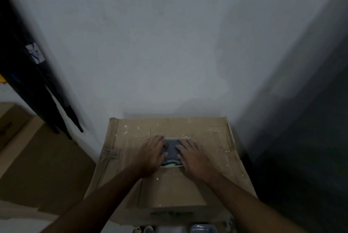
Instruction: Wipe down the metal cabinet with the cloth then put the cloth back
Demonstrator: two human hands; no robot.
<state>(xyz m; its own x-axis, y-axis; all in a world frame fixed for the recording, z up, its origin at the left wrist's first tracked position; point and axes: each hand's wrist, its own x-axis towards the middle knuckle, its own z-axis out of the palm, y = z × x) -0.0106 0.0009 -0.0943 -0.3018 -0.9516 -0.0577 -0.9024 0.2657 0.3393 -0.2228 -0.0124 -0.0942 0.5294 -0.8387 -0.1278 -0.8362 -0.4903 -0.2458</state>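
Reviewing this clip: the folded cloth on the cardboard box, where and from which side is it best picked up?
Probably the cloth's near edge, pinched from the person's side. It lies flat and folded on the cardboard box, with the left hand and right hand flat on its sides; only the near edge, with its pale strip, is uncovered.

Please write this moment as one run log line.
left hand: on cloth | right hand: on cloth | cloth: folded, on cardboard box

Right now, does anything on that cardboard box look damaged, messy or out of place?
Yes: pale specks and flakes dot the top of the cardboard box, which looks scuffed. The folded cloth lies flat, with the left hand and right hand on it.
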